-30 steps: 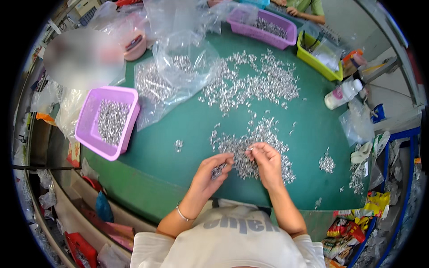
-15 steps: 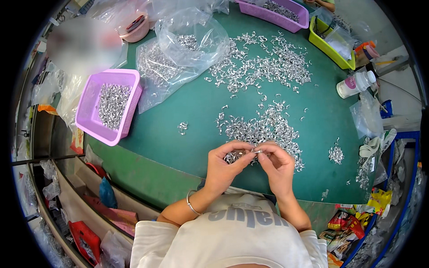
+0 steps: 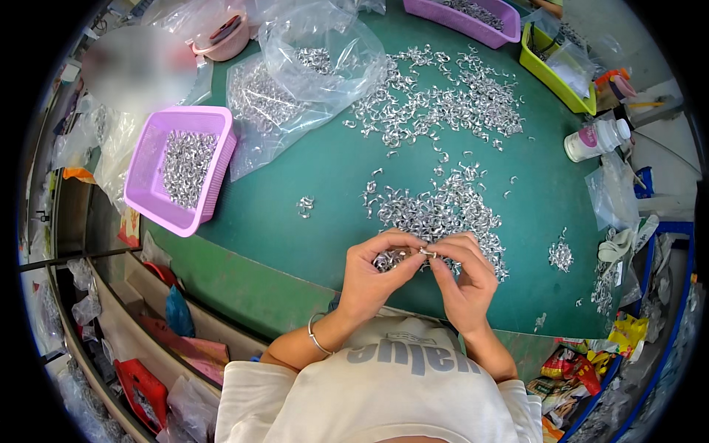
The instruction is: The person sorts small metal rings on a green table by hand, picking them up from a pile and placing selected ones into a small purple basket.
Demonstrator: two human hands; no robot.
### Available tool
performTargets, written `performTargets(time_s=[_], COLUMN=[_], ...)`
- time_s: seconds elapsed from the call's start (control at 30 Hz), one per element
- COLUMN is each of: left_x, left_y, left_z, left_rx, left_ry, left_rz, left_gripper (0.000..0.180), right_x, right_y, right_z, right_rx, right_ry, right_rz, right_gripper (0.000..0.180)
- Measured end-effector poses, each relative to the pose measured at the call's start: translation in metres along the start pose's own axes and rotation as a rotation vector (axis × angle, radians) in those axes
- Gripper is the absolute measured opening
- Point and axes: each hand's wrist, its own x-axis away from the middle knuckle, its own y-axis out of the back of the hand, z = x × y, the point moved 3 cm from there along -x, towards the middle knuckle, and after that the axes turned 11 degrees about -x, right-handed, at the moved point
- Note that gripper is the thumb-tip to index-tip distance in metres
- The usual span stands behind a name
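A small silvery curved metal piece is pinched between the fingertips of both hands, just above the near edge of the green table. My left hand is closed on one end of it, thumb and forefinger together. On the other end, my right hand is closed in the same kind of pinch. Right in front of my fingers spreads a pile of like metal pieces; several more show between my left thumb and forefinger. Whether the held thing is one piece or two joined cannot be made out.
At left stands a purple basket part-filled with metal pieces, beside an opened clear plastic bag of them. A larger scatter lies farther back. A white bottle and a yellow-green bin stand at the right edge.
The metal piece shows more plainly between my fingertips, and my right fingers have shifted slightly. The whole view has moved a little; the piles look the same.
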Motion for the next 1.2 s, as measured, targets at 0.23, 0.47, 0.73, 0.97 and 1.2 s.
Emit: performTargets(time_s=[0.23, 0.47, 0.73, 0.97, 1.2], left_x=[0.0005, 0.0025, 0.0050, 0.0068, 0.0070], left_y=[0.0012, 0.0033, 0.0050, 0.0062, 0.0057], left_z=[-0.0029, -0.0043, -0.0050, -0.0054, -0.0081], left_rx=[-0.024, -0.028, -0.017, 0.007, -0.005], left_ry=[0.021, -0.005, -0.006, 0.009, -0.049], left_rz=[0.016, 0.034, 0.042, 0.039, 0.044], left_gripper=[0.011, 0.011, 0.012, 0.012, 0.009], right_x=[-0.0007, -0.0004, 0.0008, 0.0008, 0.0015], right_y=[-0.0003, -0.0011, -0.0025, -0.0041, -0.0051], right_z=[-0.0001, 0.0016, 0.0025, 0.0035, 0.0046], right_rx=[-0.015, -0.020, -0.061, -0.076, -0.102], right_ry=[0.019, 0.000, -0.026, -0.033, -0.043], right_rz=[-0.001, -0.005, -0.004, 0.006, 0.010], right_gripper=[0.017, 0.017, 0.016, 0.016, 0.016])
